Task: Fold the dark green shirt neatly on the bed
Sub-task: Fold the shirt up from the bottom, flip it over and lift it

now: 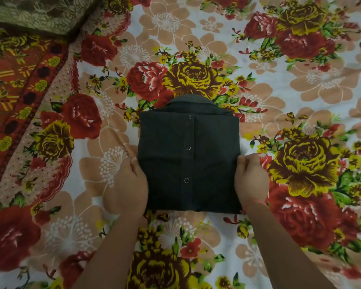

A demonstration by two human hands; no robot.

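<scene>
The dark green shirt lies folded into a compact square on the flowered bed sheet, collar at the far end and three snap buttons running down its middle. My left hand is at the shirt's left edge, its fingertips tucked under the fabric. My right hand is at the right edge, fingers curled round that side of the fold. Both hands flank the lower half of the square.
A green-brown patterned pillow or blanket lies at the far left corner. The sheet's red border band runs diagonally along the left side.
</scene>
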